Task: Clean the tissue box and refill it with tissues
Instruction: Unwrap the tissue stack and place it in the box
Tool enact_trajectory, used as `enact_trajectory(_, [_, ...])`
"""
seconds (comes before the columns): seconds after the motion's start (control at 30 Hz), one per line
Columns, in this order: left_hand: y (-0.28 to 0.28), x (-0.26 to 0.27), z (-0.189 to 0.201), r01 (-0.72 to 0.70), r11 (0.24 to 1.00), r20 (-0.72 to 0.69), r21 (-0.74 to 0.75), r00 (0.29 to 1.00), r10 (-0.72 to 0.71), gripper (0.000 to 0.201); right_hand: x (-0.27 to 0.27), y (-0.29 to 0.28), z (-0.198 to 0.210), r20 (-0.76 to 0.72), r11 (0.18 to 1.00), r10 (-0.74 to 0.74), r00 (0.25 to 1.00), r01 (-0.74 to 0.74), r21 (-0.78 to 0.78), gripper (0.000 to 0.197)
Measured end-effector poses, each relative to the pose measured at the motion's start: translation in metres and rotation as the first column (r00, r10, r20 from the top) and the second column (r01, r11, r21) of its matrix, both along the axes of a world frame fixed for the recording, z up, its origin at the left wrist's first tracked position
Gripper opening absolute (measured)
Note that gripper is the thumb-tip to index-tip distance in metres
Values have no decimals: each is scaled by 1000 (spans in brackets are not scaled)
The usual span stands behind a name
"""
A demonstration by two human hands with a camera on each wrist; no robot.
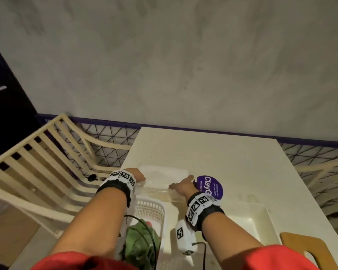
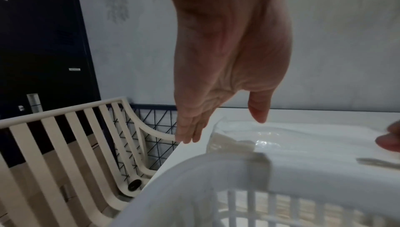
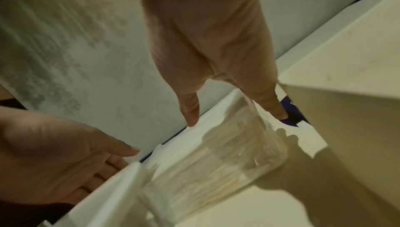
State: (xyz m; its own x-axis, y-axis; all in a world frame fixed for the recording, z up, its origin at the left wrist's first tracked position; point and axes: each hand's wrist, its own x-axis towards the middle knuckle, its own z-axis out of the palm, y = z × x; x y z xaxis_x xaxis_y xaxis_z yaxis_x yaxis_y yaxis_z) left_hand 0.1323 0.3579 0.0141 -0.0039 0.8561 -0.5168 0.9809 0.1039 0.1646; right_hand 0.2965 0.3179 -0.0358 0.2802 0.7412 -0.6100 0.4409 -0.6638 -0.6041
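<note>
A clear tissue box [image 1: 164, 177] with white tissue inside lies across the white table [image 1: 232, 162]. My left hand [image 1: 139, 175] is at its left end, fingers straight, thumb reaching over the top. In the left wrist view the left hand [image 2: 223, 128] straddles the end of the box [image 2: 303, 138], and contact is unclear. My right hand [image 1: 180, 185] is at the right end. In the right wrist view the right hand [image 3: 236, 117] has its thumb on the top edge and straight fingers [image 3: 275, 105] down the clear end wall of the box [image 3: 227, 153].
A white slotted basket [image 1: 152, 209] holding a green cloth [image 1: 141, 244] stands just in front of the box. A purple round sticker [image 1: 211, 185] lies right of it, a white tray [image 1: 250, 223] at the front right. Cream slatted chairs [image 1: 47, 162] flank the table.
</note>
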Motion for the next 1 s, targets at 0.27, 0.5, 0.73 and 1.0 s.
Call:
enact_trajectory(0.27, [21,-2,-15,-318,947,321,41,902,289,63,9,5,12,-315,954,-230,921,278,114,69])
enact_trajectory(0.5, [-32,0,54,-318,943,650,95,738,183,64,37,-65,115,-28,731,41,999,-11,682,70])
enact_trajectory(0.73, [-174,14,98,0,982,807,188,570,-155,61,83,-213,179,181,358,134,974,-218,908,68])
enact_trajectory(1.0, [-269,47,4,315,943,893,-105,448,-50,68,118,-315,147,338,443,98,936,-346,827,55])
